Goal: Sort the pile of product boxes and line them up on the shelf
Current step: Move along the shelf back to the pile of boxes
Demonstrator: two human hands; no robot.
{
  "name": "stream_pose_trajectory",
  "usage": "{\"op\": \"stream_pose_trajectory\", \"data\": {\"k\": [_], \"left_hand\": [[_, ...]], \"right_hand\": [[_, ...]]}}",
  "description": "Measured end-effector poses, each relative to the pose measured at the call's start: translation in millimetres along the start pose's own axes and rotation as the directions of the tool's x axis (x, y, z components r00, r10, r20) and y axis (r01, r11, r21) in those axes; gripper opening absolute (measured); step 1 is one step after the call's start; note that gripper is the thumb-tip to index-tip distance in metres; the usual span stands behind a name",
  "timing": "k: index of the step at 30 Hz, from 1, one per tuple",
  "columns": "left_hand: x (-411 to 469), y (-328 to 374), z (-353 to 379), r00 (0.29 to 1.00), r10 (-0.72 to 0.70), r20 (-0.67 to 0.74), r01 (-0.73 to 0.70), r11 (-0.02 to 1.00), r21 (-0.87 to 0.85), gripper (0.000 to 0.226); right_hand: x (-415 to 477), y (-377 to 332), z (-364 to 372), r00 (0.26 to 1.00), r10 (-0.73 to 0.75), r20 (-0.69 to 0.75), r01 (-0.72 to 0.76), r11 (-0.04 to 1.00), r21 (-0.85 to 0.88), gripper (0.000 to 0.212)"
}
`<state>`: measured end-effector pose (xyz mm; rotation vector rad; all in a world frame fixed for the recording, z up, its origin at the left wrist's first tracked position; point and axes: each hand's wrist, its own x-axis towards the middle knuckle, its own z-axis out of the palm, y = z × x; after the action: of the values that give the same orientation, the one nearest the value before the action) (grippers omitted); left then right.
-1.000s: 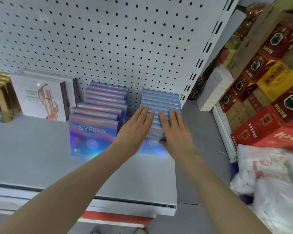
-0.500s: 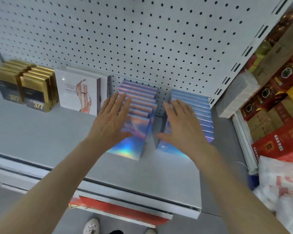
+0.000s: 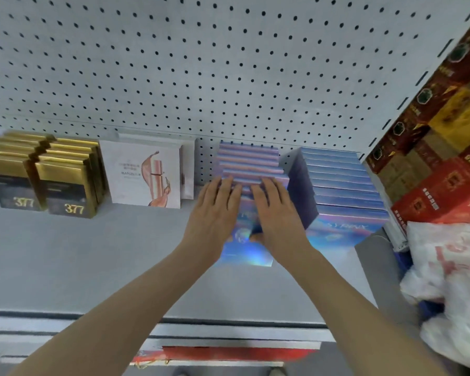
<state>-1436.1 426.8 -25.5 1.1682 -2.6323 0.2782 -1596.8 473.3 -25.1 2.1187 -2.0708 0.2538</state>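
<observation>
Head view is showing both hands lying flat, palms down, on one row of holographic blue-violet cardboard boxes (image 3: 248, 169). The left hand (image 3: 213, 213) is resting on the left half of the row's front boxes and the right hand (image 3: 278, 215) on the right half, fingers straight and pointing toward the white perforated back panel (image 3: 228, 63). Neither grip is closing round anything; the fingers are lying spread, pressing on the box tops rather than pinching them.

The row is standing on the grey metal shelf (image 3: 92, 253), its long axis running from the hands straight back to the panel, so any squaring push would seemingly be going forward, away from the person. Both hands are about equally near; the right one is lying just beside the neighbouring row of blue glossy boxes (image 3: 339, 191), with a narrow gap between the two rows.

Further left, apart from the hands, white illustrated boxes (image 3: 145, 175) and gold-and-black boxes (image 3: 65, 183) are standing lined up against the panel. Beyond the shelf's right end, red cartons (image 3: 442, 185) and white plastic bags (image 3: 451, 280) are sitting.
</observation>
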Motion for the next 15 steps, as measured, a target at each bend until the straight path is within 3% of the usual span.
{"op": "stream_pose_trajectory", "data": {"k": [6, 10, 12, 15], "left_hand": [[23, -12, 3, 0.992, -0.012, -0.126, 0.014, 1.0, 0.013, 0.075], [29, -20, 2, 0.991, 0.005, -0.13, -0.013, 0.998, -0.057, 0.092], [32, -23, -3, 0.998, -0.022, -0.064, 0.014, 0.994, -0.11, 0.104], [42, -23, -12, 0.994, -0.092, 0.065, 0.104, 0.971, -0.215, 0.117]], "right_hand": [[18, -10, 2, 0.978, 0.044, -0.205, -0.053, 0.998, -0.039, 0.088], [25, -3, -11, 0.969, 0.065, -0.238, -0.08, 0.995, -0.055, 0.097], [31, 7, -16, 0.972, 0.162, -0.171, -0.156, 0.987, 0.049, 0.124], [47, 15, -18, 0.958, 0.261, 0.117, -0.279, 0.944, 0.178, 0.149]]}}
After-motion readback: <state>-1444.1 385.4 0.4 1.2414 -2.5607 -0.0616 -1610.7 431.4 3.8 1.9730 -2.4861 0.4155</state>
